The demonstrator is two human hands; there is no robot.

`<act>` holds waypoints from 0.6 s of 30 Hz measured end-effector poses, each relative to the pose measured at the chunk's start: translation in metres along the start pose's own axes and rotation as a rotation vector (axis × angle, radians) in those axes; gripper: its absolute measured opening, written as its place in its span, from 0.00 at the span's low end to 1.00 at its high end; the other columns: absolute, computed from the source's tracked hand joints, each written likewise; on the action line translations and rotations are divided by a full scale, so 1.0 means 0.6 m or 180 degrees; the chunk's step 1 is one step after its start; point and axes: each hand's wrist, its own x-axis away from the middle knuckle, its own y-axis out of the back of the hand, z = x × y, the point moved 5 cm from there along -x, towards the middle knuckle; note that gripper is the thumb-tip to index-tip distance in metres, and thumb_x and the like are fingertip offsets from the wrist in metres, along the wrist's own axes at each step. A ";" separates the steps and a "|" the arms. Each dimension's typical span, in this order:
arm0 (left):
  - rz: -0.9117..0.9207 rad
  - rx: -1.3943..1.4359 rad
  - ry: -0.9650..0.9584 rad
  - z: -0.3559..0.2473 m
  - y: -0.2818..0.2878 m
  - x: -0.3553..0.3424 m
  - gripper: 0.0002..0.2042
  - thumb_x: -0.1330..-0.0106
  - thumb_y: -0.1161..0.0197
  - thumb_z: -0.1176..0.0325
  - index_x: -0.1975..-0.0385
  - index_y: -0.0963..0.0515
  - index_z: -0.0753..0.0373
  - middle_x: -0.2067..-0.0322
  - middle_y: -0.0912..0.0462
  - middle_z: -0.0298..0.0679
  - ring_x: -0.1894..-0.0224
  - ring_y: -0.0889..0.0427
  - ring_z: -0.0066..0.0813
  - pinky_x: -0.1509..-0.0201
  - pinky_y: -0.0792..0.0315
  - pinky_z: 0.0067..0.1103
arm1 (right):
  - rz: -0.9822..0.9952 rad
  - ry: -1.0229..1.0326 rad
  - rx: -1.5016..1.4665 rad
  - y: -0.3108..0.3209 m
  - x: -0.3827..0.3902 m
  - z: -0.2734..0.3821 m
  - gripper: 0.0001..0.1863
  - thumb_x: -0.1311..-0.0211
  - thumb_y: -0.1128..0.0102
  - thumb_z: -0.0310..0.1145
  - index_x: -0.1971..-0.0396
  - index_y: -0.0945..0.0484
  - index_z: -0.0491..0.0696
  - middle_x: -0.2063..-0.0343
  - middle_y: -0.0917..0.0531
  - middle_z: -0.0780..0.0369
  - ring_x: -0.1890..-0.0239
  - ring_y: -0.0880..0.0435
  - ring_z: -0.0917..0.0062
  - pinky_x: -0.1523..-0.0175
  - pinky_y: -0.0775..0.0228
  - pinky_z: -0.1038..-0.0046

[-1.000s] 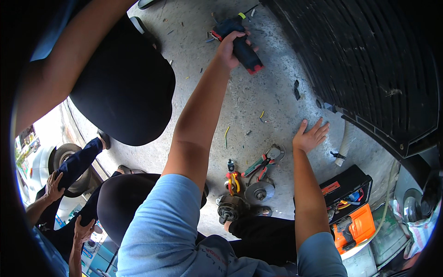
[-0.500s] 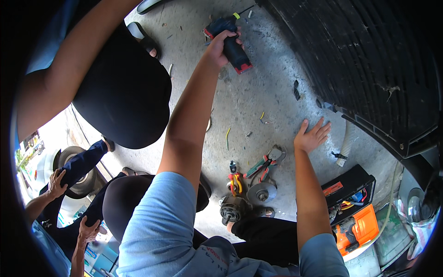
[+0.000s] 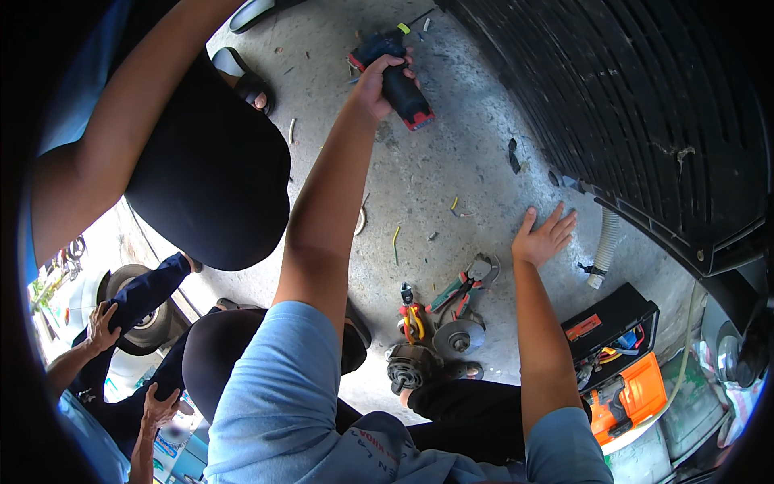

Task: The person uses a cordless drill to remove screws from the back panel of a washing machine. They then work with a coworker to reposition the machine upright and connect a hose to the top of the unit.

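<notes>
My left hand is closed round a black-and-red cordless power tool with a yellow band near its tip, low over the concrete at top centre. My right hand rests open, palm down, on the floor near a ribbed pale hose and a large black slatted panel. Below, between my arms, lie yellow-handled pliers, green-and-red handled cutters, a silver disc and a round metal motor-like part. Small cut wire pieces are scattered about.
A co-worker's arm and dark-clad knee are close at upper left. Other people's hands rest on their legs at lower left, near a tyre. An open black toolbox and an orange case stand at lower right.
My left hand and the power tool have shifted left and slightly down. My right hand stays spread on the floor. The co-worker's sandalled foot at the top shows more.
</notes>
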 end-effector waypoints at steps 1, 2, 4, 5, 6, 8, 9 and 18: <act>0.0033 0.0031 0.0016 -0.002 -0.001 0.001 0.18 0.39 0.42 0.72 0.47 0.28 0.61 0.65 0.23 0.29 0.68 0.23 0.22 0.50 0.28 0.33 | 0.0015 -0.0001 0.0004 0.000 -0.001 0.000 0.39 0.31 0.56 0.61 0.30 0.41 0.49 0.28 0.49 0.47 0.25 0.53 0.50 0.27 0.63 0.45; 0.0065 0.0061 0.0032 -0.002 -0.002 0.001 0.18 0.39 0.42 0.72 0.48 0.28 0.61 0.65 0.23 0.29 0.68 0.23 0.22 0.50 0.28 0.32 | 0.0012 -0.0001 0.0001 0.001 -0.001 0.000 0.39 0.31 0.56 0.61 0.30 0.41 0.49 0.28 0.49 0.47 0.25 0.53 0.50 0.27 0.62 0.45; 0.0033 -0.0023 -0.0010 -0.001 -0.004 0.002 0.17 0.38 0.42 0.72 0.48 0.27 0.61 0.65 0.23 0.28 0.68 0.23 0.21 0.50 0.28 0.32 | -0.0002 -0.0005 -0.0007 0.002 -0.001 0.001 0.39 0.31 0.56 0.61 0.30 0.41 0.49 0.28 0.48 0.47 0.25 0.53 0.50 0.27 0.62 0.45; 0.0021 -0.0068 -0.0032 -0.001 -0.006 0.002 0.17 0.38 0.42 0.72 0.49 0.27 0.61 0.65 0.23 0.28 0.68 0.23 0.21 0.50 0.28 0.32 | -0.0004 -0.0008 -0.0008 0.001 -0.001 0.001 0.39 0.31 0.56 0.61 0.30 0.41 0.49 0.28 0.49 0.47 0.25 0.53 0.50 0.27 0.62 0.45; 0.0007 -0.0058 -0.0027 -0.001 -0.008 0.002 0.17 0.38 0.42 0.72 0.49 0.27 0.61 0.65 0.23 0.28 0.68 0.24 0.21 0.50 0.28 0.31 | -0.0007 -0.0010 -0.0008 0.001 -0.001 0.001 0.39 0.31 0.56 0.61 0.30 0.41 0.49 0.28 0.49 0.47 0.25 0.53 0.50 0.27 0.62 0.45; -0.0025 -0.0027 -0.0019 0.000 -0.005 0.001 0.16 0.38 0.43 0.72 0.49 0.27 0.61 0.66 0.23 0.28 0.67 0.24 0.20 0.50 0.28 0.31 | 0.0029 -0.0023 0.0013 0.002 -0.002 0.000 0.40 0.31 0.58 0.62 0.29 0.42 0.49 0.27 0.49 0.47 0.25 0.54 0.51 0.26 0.63 0.46; -0.0019 -0.0021 -0.0019 -0.001 -0.005 0.000 0.16 0.38 0.43 0.72 0.49 0.27 0.61 0.65 0.24 0.28 0.67 0.24 0.20 0.50 0.28 0.31 | 0.0067 -0.0040 0.0032 0.001 -0.001 0.001 0.40 0.31 0.59 0.63 0.29 0.42 0.49 0.27 0.50 0.48 0.25 0.54 0.51 0.26 0.64 0.47; 0.0133 0.0068 0.0009 0.001 -0.011 0.002 0.17 0.38 0.42 0.71 0.48 0.28 0.62 0.64 0.23 0.28 0.67 0.23 0.19 0.50 0.28 0.30 | 0.0121 -0.0074 0.0022 0.004 0.000 -0.003 0.40 0.32 0.58 0.63 0.29 0.42 0.49 0.27 0.50 0.48 0.25 0.55 0.52 0.26 0.64 0.47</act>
